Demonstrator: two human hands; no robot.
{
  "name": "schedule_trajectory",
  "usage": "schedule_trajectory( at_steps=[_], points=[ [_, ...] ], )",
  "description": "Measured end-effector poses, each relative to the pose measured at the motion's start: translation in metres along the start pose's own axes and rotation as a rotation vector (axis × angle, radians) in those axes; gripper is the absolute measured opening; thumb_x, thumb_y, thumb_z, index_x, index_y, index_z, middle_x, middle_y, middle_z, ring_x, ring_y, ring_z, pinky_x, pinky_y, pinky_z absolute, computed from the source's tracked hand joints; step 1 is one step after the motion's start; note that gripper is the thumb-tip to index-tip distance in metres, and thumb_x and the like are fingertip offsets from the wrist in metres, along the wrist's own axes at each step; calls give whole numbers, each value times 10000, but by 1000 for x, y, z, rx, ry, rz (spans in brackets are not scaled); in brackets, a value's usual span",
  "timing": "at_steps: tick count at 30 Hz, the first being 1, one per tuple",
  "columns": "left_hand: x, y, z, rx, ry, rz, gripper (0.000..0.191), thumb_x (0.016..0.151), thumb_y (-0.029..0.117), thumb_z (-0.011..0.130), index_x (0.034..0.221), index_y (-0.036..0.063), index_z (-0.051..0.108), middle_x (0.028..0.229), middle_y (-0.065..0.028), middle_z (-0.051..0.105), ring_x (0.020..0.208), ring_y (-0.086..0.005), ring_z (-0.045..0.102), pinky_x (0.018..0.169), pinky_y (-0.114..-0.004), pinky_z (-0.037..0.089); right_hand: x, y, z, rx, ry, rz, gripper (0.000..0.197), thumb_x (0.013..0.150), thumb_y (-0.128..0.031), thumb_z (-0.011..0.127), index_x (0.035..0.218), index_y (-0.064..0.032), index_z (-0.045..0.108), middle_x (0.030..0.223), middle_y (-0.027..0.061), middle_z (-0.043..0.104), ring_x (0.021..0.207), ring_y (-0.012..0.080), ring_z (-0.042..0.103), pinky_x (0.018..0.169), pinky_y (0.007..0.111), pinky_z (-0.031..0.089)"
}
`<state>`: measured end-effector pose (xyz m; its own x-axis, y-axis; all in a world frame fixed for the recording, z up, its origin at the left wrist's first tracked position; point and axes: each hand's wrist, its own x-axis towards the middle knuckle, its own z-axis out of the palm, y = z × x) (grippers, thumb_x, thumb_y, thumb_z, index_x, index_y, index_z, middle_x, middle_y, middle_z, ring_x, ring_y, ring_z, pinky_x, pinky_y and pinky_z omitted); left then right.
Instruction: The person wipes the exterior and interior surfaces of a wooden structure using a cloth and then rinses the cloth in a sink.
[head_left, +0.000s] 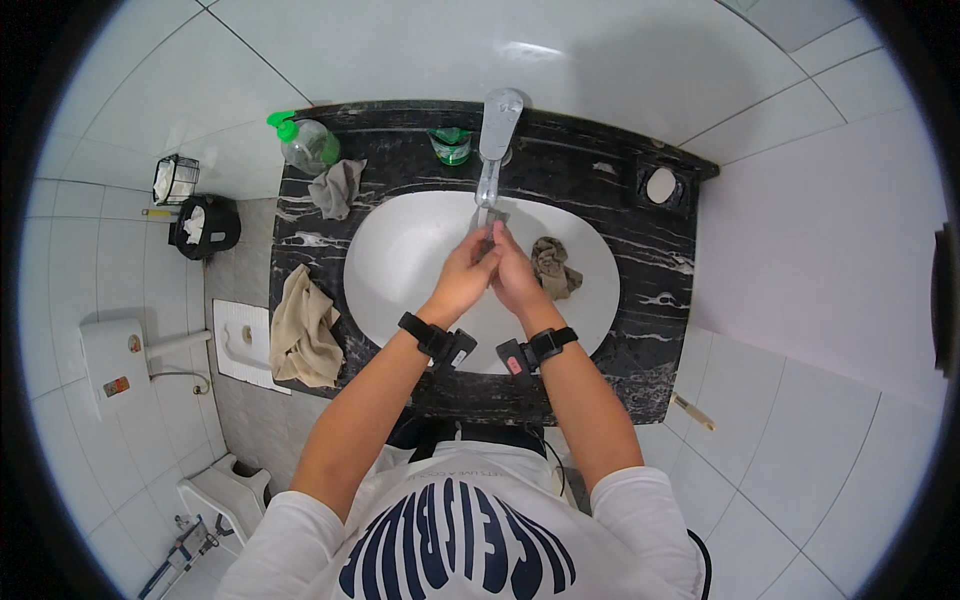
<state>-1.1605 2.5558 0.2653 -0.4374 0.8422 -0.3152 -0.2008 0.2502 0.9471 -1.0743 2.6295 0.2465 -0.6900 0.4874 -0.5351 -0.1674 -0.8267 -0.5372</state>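
Observation:
My left hand (465, 271) and my right hand (514, 271) meet over a white oval sink basin (397, 255), just below the spout of a chrome faucet (500, 124). Their fingers touch around the stream; whether anything lies between the palms is hidden. A crumpled, wet-looking grey-brown cloth (553, 268) rests in the basin beside my right hand. Each wrist wears a black strap with a small device, the left strap (426, 335) and the right strap (551, 343) both hanging over the basin's front part.
Black marble countertop (645, 300) surrounds the basin. On its left are a tan cloth (305, 330), a grey cloth (337, 189) and a green-topped pump bottle (309, 142). A green container (451, 146) stands behind the basin; a white soap bar (661, 186) sits back right.

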Motion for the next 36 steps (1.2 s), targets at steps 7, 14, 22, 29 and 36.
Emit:
schedule_trajectory(
  at_steps=[7,14,22,29,36],
  points=[
    [9,13,-8,185,92,-78,193,902,132,617,1041,-2,632,940,-82,674,849,-141,621,751,-271,491,-4,-2,-10,150,-29,31,320,1022,-352,444,1187,-97,544,1089,41,609,1046,177,572,927,330,441],
    [23,6,-40,-220,197,-207,159,954,227,455,966,91,535,902,-27,590,787,-141,545,763,-297,452,-8,-16,-23,102,57,66,365,980,-277,547,1250,-32,538,1158,60,624,1034,181,603,905,327,484],
    [23,-14,-64,-291,-15,-409,381,942,273,573,1226,22,531,1017,-53,616,839,-135,585,730,-257,461,-15,-25,-24,-216,189,-46,405,924,-233,660,1222,18,549,1154,79,625,1026,180,602,906,312,474],
    [19,-1,-68,-154,75,-347,375,992,324,521,1240,43,522,1015,-73,629,885,-147,604,684,-315,519,-9,-33,-48,-240,239,65,520,951,-343,607,1268,59,517,1247,110,585,1114,190,561,937,289,436],
    [21,0,-61,-142,8,-325,367,1030,349,420,1199,52,553,1043,-43,616,845,-123,598,747,-308,510,-1,0,-41,-187,48,-20,585,1009,-430,451,1326,62,484,1329,133,542,1171,200,527,1003,291,387]
  ],
)
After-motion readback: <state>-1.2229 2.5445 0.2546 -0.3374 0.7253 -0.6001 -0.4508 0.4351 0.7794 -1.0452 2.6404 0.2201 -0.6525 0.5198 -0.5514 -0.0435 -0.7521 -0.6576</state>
